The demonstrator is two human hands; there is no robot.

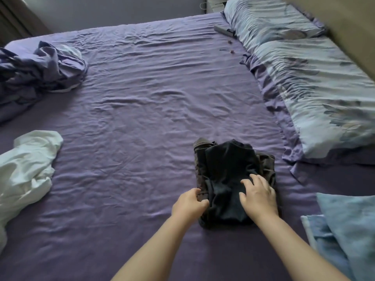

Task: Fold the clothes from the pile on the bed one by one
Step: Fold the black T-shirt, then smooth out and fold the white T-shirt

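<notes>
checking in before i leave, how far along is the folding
Done: a dark folded stack sits on the bed. In hand: the right hand presses its top piece, and the left hand grips its edge. Left: the white garment and the purple heap are unfolded.

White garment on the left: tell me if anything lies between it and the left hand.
Nothing visible does. Only bare purple sheet lies between the left hand, at the dark folded clothes, and the white garment.
</notes>
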